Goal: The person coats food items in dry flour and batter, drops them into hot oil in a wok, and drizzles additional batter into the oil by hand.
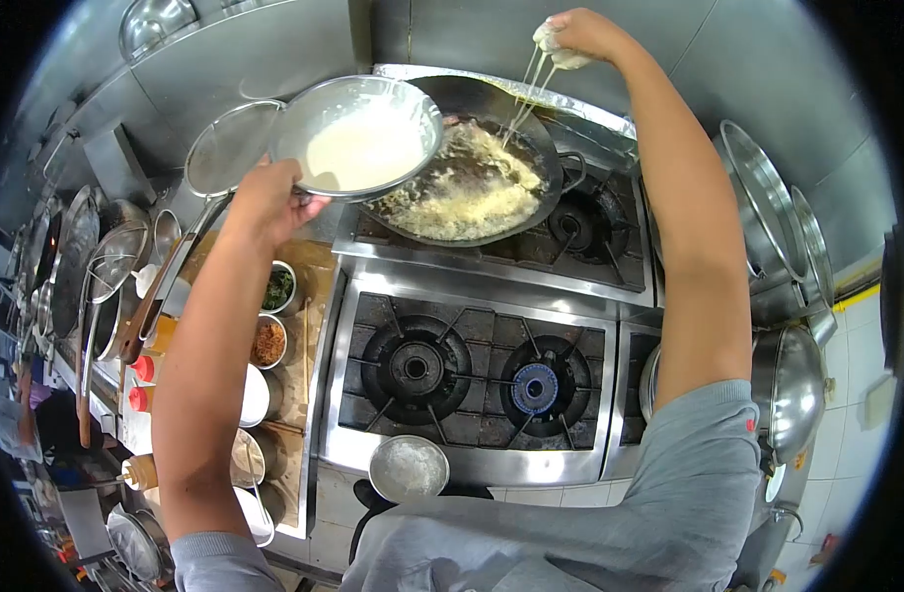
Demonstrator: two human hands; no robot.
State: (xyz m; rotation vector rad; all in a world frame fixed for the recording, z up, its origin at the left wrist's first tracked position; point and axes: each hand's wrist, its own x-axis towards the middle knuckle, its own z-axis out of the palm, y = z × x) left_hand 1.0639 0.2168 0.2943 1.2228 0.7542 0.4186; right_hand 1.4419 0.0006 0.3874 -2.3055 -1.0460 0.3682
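My left hand (271,201) grips the rim of a steel mixing bowl (292,148), tilted toward me beside the wok. Pale, runny batter (363,150) lies in the bowl. High over the far right side of the wok, my right hand (580,37) is bunched and coated in batter. Thin strings of batter (531,91) run down from its fingers. The dark wok (462,91) sits on a rear burner and holds dark oil with bubbling, pale yellow batter bits (472,202) spread across it.
A front burner (534,388) burns with a blue flame; another front burner (415,367) shows no flame. Bowls of chopped greens (279,288) and reddish crumbs (268,341) stand at left. A wire strainer (233,148) lies behind the left hand. Large steel pans (763,197) lean at right.
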